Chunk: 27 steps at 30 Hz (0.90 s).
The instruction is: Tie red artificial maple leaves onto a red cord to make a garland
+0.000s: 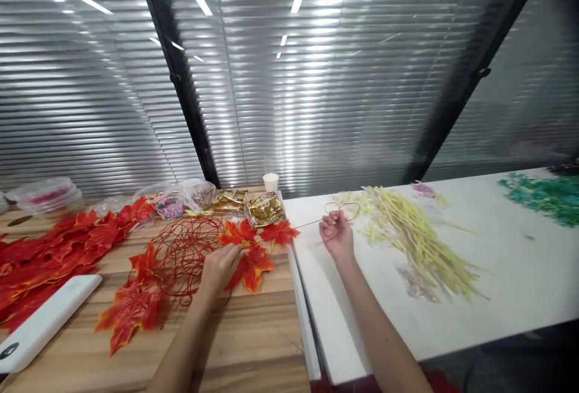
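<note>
My left hand [222,265] is closed with its fingertips at the stem end of red-orange artificial maple leaves [253,266] over the wooden table. Above the white table, my right hand [335,231] pinches a thin red cord [309,223]. That cord runs from the leaves to my right fingers and forms a loop around them. A loose tangle of red string [187,254] lies left of my left hand. More maple leaves [136,305] rest in front of the tangle.
A heap of red leaves [58,254] and a white device [49,323] lie at left. Gold packets [265,209] and a paper cup [271,182] stand behind. Yellow stems [416,236] and green pieces [543,197] occupy the white table. A gap [312,326] separates the tables.
</note>
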Each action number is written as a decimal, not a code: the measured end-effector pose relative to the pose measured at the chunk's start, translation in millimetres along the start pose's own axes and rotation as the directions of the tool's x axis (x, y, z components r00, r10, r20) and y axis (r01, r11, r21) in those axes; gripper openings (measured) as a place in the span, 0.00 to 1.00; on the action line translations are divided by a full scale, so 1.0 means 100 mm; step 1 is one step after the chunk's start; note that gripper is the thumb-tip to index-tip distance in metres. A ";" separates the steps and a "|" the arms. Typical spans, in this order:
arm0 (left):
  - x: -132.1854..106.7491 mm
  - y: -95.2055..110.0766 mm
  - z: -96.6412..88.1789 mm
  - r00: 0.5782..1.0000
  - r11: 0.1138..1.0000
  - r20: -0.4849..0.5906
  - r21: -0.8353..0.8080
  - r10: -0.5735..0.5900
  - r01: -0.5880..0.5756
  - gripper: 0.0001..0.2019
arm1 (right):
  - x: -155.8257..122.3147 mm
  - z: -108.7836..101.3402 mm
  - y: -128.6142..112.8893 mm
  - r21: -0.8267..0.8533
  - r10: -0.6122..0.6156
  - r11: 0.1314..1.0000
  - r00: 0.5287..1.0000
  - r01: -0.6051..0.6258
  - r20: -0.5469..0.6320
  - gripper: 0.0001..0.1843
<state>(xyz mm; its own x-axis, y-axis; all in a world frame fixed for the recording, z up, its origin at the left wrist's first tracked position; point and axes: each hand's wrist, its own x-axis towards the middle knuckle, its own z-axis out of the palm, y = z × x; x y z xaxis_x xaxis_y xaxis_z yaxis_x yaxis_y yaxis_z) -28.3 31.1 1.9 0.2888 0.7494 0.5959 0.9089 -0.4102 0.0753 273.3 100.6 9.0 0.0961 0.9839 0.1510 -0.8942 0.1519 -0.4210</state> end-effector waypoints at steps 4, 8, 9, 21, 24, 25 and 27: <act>-0.02 -0.20 -0.04 0.999 0.999 -0.004 0.028 -0.033 0.033 0.14 | 0.03 -0.10 -0.25 0.115 -0.149 0.982 0.989 0.150 -0.023 0.09; -0.08 -0.34 -0.08 0.993 0.992 -0.070 0.072 -0.097 0.102 0.14 | 0.05 -0.16 -0.33 0.298 -0.134 0.947 0.990 0.116 0.042 0.07; -0.10 -0.36 -0.08 0.989 0.987 -0.097 0.101 -0.114 0.124 0.14 | 0.05 -0.17 -0.32 0.322 -0.124 0.941 0.991 0.102 0.048 0.07; -0.11 -0.54 -0.14 0.879 0.794 -0.240 0.378 -0.413 0.476 0.19 | -0.01 -0.09 -0.67 0.326 -0.297 0.909 0.953 0.260 0.067 0.10; -0.09 -0.53 -0.12 0.841 0.783 -0.242 0.308 -0.484 0.540 0.18 | -0.01 0.00 -0.61 0.208 -0.232 0.955 0.969 0.211 0.086 0.10; -0.08 -0.51 -0.09 0.844 0.799 -0.250 0.279 -0.475 0.532 0.17 | -0.01 0.04 -0.52 0.128 -0.157 0.981 0.984 0.145 0.088 0.10; -0.06 -0.42 -0.03 0.845 0.828 -0.310 0.230 -0.436 0.511 0.16 | -0.04 0.12 -0.26 -0.036 -0.001 0.999 0.997 0.003 0.074 0.09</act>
<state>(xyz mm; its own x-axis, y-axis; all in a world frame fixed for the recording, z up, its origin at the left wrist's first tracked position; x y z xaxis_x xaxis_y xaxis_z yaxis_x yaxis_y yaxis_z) -69.2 42.1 -2.2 -0.2449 0.6511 0.7184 0.9695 0.1625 0.1833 290.8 92.0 30.3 0.0639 0.9740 0.2174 -0.8775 0.1586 -0.4525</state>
